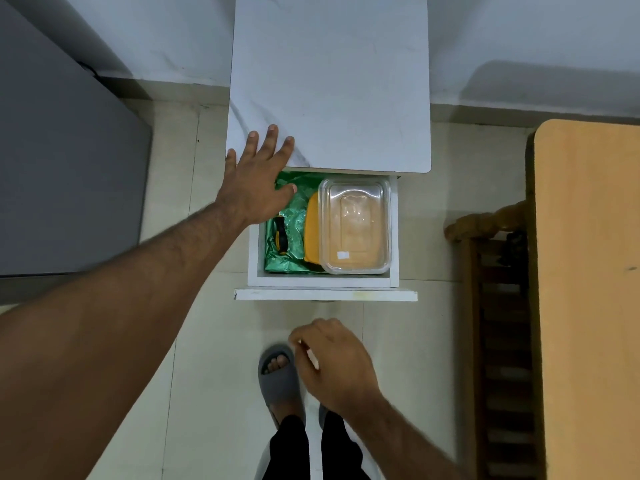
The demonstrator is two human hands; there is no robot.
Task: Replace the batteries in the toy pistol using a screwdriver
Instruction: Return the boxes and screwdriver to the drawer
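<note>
Left hand [258,174]: spread flat with straight fingers on the front edge of the white cabinet top [332,81]; thumb hangs over the open drawer [325,282]; it grasps nothing
Right hand [334,363]: hangs below the drawer front, above a grey slipper [278,375]; fingers loosely curled; whether it pinches anything, I cannot tell
Screwdriver [280,237]: black and yellow handle, just below the left palm, lying on green paper [291,251] in the drawer; untouched
Clear box [356,226]: right of the screwdriver, beside a yellow lid [311,226]
Toy pistol: hidden from view
</note>
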